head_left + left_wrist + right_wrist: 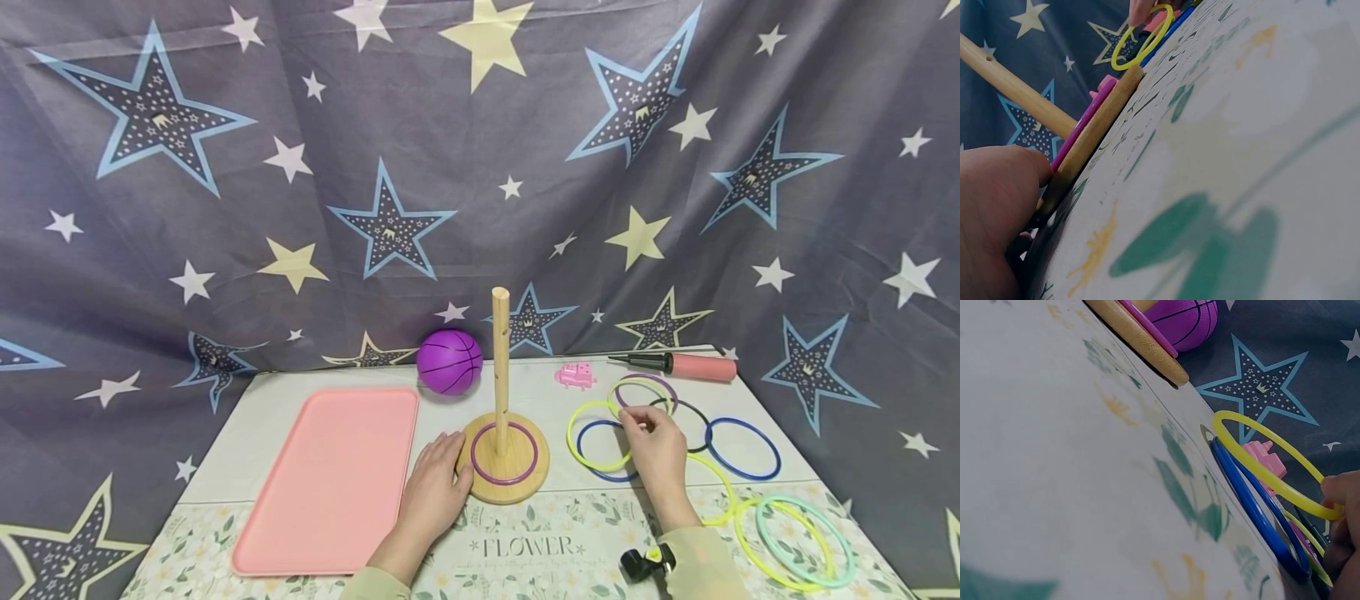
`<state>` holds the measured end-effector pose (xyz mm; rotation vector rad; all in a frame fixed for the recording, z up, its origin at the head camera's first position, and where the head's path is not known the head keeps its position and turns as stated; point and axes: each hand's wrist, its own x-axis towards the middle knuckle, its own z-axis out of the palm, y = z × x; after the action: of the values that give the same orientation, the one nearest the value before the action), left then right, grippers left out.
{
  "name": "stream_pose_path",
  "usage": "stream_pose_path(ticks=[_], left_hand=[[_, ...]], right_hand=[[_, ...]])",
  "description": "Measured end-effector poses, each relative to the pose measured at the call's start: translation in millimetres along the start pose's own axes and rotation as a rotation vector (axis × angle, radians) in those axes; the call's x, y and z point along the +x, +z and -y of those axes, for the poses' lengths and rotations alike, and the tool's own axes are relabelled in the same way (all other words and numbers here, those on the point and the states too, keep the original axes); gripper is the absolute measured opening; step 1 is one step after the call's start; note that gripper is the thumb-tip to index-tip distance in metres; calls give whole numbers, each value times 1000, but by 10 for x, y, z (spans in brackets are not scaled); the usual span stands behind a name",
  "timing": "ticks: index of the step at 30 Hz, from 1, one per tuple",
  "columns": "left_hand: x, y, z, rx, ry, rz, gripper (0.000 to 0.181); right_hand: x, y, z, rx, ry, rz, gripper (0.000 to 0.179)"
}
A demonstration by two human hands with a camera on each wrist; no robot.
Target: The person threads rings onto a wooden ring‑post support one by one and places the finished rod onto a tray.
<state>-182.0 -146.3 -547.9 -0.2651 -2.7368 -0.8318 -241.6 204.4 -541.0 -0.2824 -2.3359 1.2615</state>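
Note:
A wooden ring-toss stand rises upright from a round base, with a purple ring lying around the foot of its post. My left hand rests against the base's left edge, fingers fairly straight and thumb touching the rim; in the left wrist view the hand partly hides that edge. To the right, my right hand pinches a yellow ring by its right side. That yellow ring is tilted above a blue ring in the right wrist view.
More rings lie at right, among them a blue ring and a mint ring. Behind are a purple ball, a pink toy and a hand pump. A pink tray lies at left.

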Motion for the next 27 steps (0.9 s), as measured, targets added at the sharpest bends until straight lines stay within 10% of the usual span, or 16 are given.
stream_pose_path(ticks=[27], left_hand=[[-3,-8,2,-1,-2,6,54]], right_hand=[[42,-61,128,206,133,-79,28]])
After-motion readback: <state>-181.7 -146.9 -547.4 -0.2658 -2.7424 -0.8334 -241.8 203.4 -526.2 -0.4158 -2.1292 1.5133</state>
